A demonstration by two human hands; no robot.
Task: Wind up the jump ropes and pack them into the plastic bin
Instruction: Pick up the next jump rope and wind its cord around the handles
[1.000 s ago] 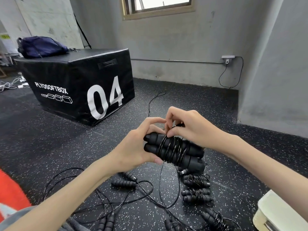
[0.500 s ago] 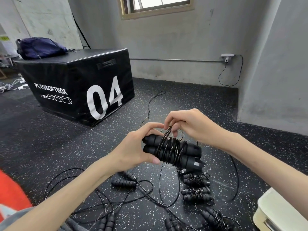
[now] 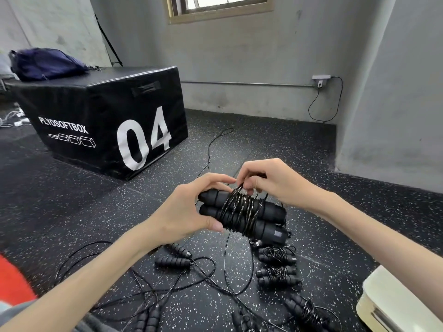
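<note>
1. Above the floor (image 3: 72, 212), at mid-frame, the paired handles (image 3: 242, 215) of one jump rope are held side by side in the left hand (image 3: 189, 212); its grip is closed round their left ends, thumb underneath and fingers over the top.
2. A loop of black cord (image 3: 238, 202) is pinched by the right hand (image 3: 271, 185) just above the coils; this grip is closed on the cord.
3. Compared with a second ago, more turns are seen round the handles, and the bundle has been tilted slightly; half a second ago the right hand was lifted a little higher with the cord.
4. Slack is still left: a thin cord tail (image 3: 226, 264) hangs from the bundle down to the floor, and another strand (image 3: 211, 149) runs away toward the black plyo box (image 3: 107, 121).
5. Winding is judged well along but not finished for this rope; tucking the end is probably next.
6. Three wound bundles (image 3: 278, 274) are lying on the floor below the hands; unwound ropes (image 3: 172, 261) are tangled at lower left.
7. A pale plastic bin (image 3: 393, 305) is seen at the lower right edge, partly cut off; its contents cannot be told, and the rope in hand is well apart from it.
8. Snagging of the loose tail on the floor tangle is a likely risk.
</note>
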